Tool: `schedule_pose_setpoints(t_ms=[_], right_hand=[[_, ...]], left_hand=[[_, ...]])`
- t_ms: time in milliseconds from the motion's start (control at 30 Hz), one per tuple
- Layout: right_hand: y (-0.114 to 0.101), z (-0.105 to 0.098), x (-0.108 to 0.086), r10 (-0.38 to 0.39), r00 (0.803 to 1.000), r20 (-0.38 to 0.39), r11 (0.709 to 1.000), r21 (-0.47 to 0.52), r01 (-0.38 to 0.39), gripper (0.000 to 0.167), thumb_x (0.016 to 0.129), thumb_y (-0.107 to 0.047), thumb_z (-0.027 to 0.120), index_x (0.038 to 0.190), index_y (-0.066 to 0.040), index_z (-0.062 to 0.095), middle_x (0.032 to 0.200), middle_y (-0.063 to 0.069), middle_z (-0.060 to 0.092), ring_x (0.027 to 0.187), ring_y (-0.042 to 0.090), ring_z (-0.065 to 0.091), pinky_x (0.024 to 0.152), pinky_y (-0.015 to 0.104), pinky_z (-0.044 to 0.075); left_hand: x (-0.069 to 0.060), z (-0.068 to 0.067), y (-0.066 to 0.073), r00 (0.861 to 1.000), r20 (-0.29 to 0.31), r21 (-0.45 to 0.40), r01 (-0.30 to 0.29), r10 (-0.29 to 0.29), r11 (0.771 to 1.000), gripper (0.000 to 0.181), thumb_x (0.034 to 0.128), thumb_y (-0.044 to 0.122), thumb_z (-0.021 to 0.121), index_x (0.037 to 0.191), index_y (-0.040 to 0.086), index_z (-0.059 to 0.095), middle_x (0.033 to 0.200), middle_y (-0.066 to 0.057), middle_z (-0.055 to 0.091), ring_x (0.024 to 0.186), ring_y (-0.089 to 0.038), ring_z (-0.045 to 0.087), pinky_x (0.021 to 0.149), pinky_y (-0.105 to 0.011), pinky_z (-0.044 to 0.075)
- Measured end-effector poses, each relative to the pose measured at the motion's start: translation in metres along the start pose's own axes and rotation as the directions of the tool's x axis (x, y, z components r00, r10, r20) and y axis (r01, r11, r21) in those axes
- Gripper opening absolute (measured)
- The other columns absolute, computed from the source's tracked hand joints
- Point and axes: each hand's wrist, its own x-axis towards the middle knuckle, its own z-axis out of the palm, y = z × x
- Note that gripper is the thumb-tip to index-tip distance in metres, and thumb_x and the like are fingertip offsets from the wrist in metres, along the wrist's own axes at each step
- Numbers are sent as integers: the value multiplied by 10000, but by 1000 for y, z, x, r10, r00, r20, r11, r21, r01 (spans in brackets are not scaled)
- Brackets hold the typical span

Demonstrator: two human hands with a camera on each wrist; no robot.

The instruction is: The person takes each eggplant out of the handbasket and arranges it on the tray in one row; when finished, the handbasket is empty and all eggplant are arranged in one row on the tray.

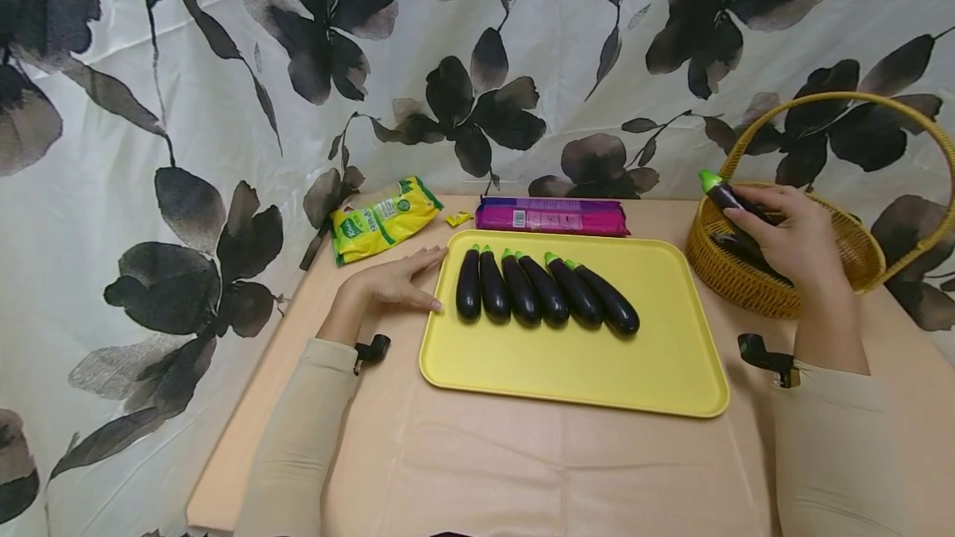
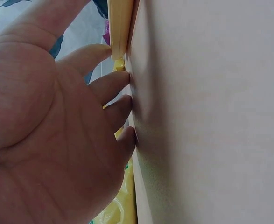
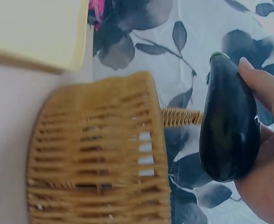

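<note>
Over the wicker basket (image 1: 753, 288) my right hand (image 1: 798, 230) grips an eggplant (image 1: 719, 191), its green stem end pointing up and left. In the right wrist view that eggplant (image 3: 230, 121) is held between thumb and fingers, above the basket rim. More dark eggplant (image 1: 739, 253) shows inside the basket, partly hidden by the hand. On the yellow tray (image 1: 567, 371) several eggplants (image 1: 522, 292) lie side by side in a row, stems toward the back. My left hand (image 1: 395, 278) rests at the tray's left edge with its fingers extended, thumb at the rim.
Behind the tray lies a purple and pink packet (image 1: 552, 215). A yellow and green bag (image 1: 386, 220) sits at the back left, with a small yellow wrapped piece (image 1: 458, 219) beside it. The basket's tall handle (image 1: 843, 96) arches up. A floral cloth (image 1: 462, 48) hangs behind the table.
</note>
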Motion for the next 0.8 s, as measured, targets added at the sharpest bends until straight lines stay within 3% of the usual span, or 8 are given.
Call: schedule_pose_setpoints(t_ms=[133, 400, 567, 800], right_hand=[[-5, 8, -4, -37, 999, -3, 999, 27, 37, 461, 1011, -378, 679, 1417, -160, 667, 1334, 134, 585, 1022, -42, 462, 748, -36, 379], [-15, 23, -5, -97, 992, 77, 995, 41, 94, 454, 1021, -375, 668, 1436, -191, 654, 1319, 164, 622, 1024, -68, 460, 752, 23, 380], [-21, 32, -7, -144, 986, 83, 989, 46, 141, 416, 1019, -351, 681, 1412, -217, 676, 1218, 110, 672, 990, -85, 477, 760, 64, 396], [-25, 46, -8, -164, 974, 158, 986, 52, 157, 426, 1018, -344, 686, 1425, -219, 665, 1306, 127, 690, 1132, 154, 558, 822, 115, 386]], left_hand=[[0, 1, 0, 1000, -2, -3, -1, 1, 1000, 1211, 750, 592, 885, 1682, 333, 156, 1769, 66, 40, 1638, -227, -66, 1321, -544, -6], [-1, 1, -1, 1000, -3, 4, 1, -1, 1000, 1210, 754, 594, 881, 1683, 333, 150, 1769, 66, 41, 1639, -235, -60, 1321, -546, 0], [-1, 1, -1, 1000, -4, 6, 6, -6, 1000, 1203, 757, 596, 879, 1681, 339, 153, 1768, 67, 44, 1639, -234, -57, 1322, -545, 1], [-2, 1, 0, 1000, -3, 5, 6, -6, 1000, 1197, 761, 587, 880, 1682, 339, 155, 1769, 63, 45, 1639, -239, -58, 1321, -550, 1]])
